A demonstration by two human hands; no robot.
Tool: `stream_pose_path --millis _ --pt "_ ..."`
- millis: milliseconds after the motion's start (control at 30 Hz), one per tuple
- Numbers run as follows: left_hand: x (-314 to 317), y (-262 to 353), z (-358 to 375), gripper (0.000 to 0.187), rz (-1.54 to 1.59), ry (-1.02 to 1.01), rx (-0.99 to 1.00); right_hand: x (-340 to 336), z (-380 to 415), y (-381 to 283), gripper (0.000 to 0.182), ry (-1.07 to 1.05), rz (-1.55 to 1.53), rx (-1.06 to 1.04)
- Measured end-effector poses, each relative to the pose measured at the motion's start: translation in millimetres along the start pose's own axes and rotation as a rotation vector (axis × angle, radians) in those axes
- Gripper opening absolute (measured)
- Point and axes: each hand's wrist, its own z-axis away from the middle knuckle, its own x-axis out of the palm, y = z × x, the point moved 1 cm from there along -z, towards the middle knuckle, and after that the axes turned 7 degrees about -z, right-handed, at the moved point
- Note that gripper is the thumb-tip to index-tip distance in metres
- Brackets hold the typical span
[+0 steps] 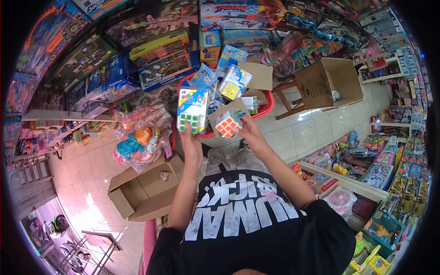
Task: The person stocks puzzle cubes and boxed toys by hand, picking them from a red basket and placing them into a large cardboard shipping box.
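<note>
My left hand (190, 143) is closed on the lower end of a blister-packed puzzle cube (189, 123); its green squares face up, under a blue and yellow card. My right hand (251, 134) grips another puzzle cube (228, 124) by its right side, with orange squares showing. Both cubes are held over the near side of a red basket (264, 111). In the basket lies a further packed cube with a yellow face (232, 87), among blue cards. A cube pack with white and green squares (251, 104) sits right of it, partly hidden by cardboard.
An open carton (133, 195) stands on the floor at left, below plastic-wrapped toys (137, 142). Another carton (316, 85) rests on a wooden stool (289, 101) at right. Boxed toys (165, 64) are stacked behind the basket. Low toy shelves (353, 183) line the right side.
</note>
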Motion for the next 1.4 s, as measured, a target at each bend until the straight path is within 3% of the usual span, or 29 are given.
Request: stream_pose_path --millis 133,367,533,667,767,833,1100,1267,1400 --pt "48 -25 15 0.058 -0.173 -0.102 0.003 -8 20 -9 0.058 -0.056 -0.008 -0.151" --pt "114 -79 55 0.064 -0.242 -0.263 -0.135 -101 61 -40 0.059 0.046 0.127 -0.353" --pt "171 -125 85 0.066 -0.625 -0.367 -0.093 -176 112 -67 0.057 0.183 0.448 -0.275" --pt "226 -165 114 0.045 -0.673 -0.503 -0.132 -222 153 -84 0.058 0.281 0.561 -0.538" --pt "255 -193 126 0.044 -0.625 -0.602 -0.256 -260 176 -89 0.058 0.341 0.645 -0.586" --pt "271 -210 136 0.047 -0.648 -0.68 -0.313 -283 191 -90 0.059 0.366 0.578 -0.514" --pt "315 -265 148 0.064 -0.716 -0.844 -0.439 -331 231 -103 0.068 0.452 0.777 -0.493" --pt "357 -292 136 0.067 -0.812 -1.049 -0.381 -364 229 -121 0.07 0.571 0.768 -0.454" --pt "402 -316 123 0.071 -0.74 -1.014 -0.52 -399 214 -144 0.069 0.623 0.768 -0.446"
